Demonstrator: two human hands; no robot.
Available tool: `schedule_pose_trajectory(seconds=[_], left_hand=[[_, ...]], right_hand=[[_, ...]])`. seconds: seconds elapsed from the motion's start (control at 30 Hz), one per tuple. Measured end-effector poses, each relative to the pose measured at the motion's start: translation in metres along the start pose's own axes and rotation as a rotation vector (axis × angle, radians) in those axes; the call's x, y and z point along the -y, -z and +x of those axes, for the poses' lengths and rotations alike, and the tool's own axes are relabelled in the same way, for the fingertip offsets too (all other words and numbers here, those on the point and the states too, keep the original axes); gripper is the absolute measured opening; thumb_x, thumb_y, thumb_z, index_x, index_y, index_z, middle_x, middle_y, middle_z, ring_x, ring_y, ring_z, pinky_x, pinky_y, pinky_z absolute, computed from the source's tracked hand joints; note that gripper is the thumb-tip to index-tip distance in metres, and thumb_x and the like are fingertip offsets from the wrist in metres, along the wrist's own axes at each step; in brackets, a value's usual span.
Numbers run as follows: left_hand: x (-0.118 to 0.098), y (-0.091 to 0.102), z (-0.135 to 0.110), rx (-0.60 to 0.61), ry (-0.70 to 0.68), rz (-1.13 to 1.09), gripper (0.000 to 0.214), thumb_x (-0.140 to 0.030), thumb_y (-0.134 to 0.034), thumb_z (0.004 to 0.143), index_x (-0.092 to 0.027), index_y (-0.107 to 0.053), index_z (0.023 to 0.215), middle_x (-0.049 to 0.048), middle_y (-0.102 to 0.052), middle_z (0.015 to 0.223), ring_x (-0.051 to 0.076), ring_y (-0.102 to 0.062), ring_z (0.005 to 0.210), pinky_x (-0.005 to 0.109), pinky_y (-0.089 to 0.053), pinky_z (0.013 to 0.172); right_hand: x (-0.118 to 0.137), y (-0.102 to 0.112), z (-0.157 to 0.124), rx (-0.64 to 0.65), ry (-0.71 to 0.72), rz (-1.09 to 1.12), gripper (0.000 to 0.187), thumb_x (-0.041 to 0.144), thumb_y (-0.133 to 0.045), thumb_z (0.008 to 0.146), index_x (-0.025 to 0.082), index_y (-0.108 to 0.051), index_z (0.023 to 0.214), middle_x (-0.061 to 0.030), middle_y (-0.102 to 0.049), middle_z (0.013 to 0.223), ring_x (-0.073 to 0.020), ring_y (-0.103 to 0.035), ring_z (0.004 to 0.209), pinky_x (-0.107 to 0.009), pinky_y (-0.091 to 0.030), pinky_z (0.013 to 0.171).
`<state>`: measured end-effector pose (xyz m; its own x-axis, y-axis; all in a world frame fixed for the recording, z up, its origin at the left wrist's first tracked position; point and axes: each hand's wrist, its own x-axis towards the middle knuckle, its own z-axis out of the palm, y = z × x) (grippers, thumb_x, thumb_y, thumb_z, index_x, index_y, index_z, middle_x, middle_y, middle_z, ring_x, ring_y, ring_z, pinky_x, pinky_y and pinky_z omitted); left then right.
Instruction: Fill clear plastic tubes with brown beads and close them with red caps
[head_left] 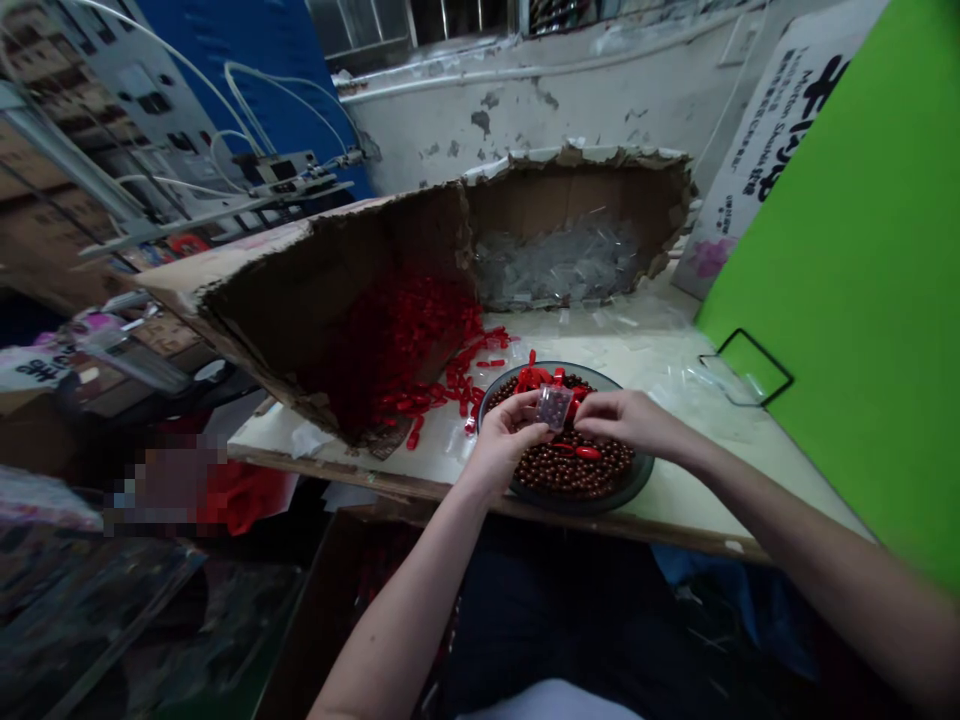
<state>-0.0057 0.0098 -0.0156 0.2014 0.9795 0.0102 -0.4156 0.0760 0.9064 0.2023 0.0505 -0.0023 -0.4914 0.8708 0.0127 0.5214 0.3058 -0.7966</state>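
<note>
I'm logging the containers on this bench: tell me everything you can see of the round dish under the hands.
The round dish is shallow, with a thin dark rim; its material is unclear. It lies flat near the table's front edge, filled with brown beads, red pieces at its far side. The left hand and right hand hold a small clear bag above it, hiding part of it.

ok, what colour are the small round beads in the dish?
Dark reddish-brown small round beads, head view, filling the round dark dish.
</note>
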Motion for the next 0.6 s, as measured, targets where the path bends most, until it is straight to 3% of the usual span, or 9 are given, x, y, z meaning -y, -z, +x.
schedule_pose_trajectory(seconds=[0.07,0.2,0.4,0.6], left_hand=[[0.001,0.002,0.0,-0.011,0.0,-0.011,0.042,-0.015,-0.075,0.063,-0.017,-0.067,0.105,0.0042,-0.071,0.091,0.015,-0.065,0.082,0.03,-0.051,0.081],[0.004,0.007,0.0,-0.029,0.013,-0.04,0.04,-0.017,-0.076,0.063,-0.016,-0.067,0.102,0.0046,-0.07,0.093,0.015,-0.065,0.084,0.03,-0.052,0.081],[0.013,0.014,0.003,-0.086,0.051,-0.082,0.034,-0.026,-0.075,0.068,-0.017,-0.061,0.098,0.0025,-0.069,0.087,0.015,-0.067,0.076,0.029,-0.053,0.074],[0.024,0.017,0.011,-0.126,0.051,-0.095,0.033,-0.032,-0.075,0.07,-0.017,-0.054,0.091,0.0026,-0.068,0.09,0.016,-0.069,0.077,0.028,-0.053,0.071]], right_hand=[[-0.012,-0.008,0.0,0.089,0.016,-0.252,0.018,0.033,-0.059,0.083,0.022,-0.072,0.087,-0.0014,-0.073,0.084,-0.019,-0.067,0.079,-0.031,-0.048,0.076],[-0.031,-0.019,-0.002,0.114,-0.029,-0.558,0.017,0.027,-0.059,0.082,0.023,-0.071,0.093,-0.0026,-0.074,0.091,-0.0202,-0.067,0.085,-0.029,-0.047,0.076],[-0.043,-0.03,-0.005,0.122,-0.103,-0.611,0.011,0.028,-0.065,0.077,0.019,-0.067,0.082,-0.0077,-0.072,0.084,-0.0233,-0.066,0.078,-0.029,-0.045,0.066],[-0.038,-0.014,-0.006,0.07,-0.101,-0.515,0.015,0.03,-0.053,0.087,0.021,-0.064,0.088,-0.0026,-0.072,0.083,-0.0181,-0.066,0.076,-0.027,-0.046,0.067]])
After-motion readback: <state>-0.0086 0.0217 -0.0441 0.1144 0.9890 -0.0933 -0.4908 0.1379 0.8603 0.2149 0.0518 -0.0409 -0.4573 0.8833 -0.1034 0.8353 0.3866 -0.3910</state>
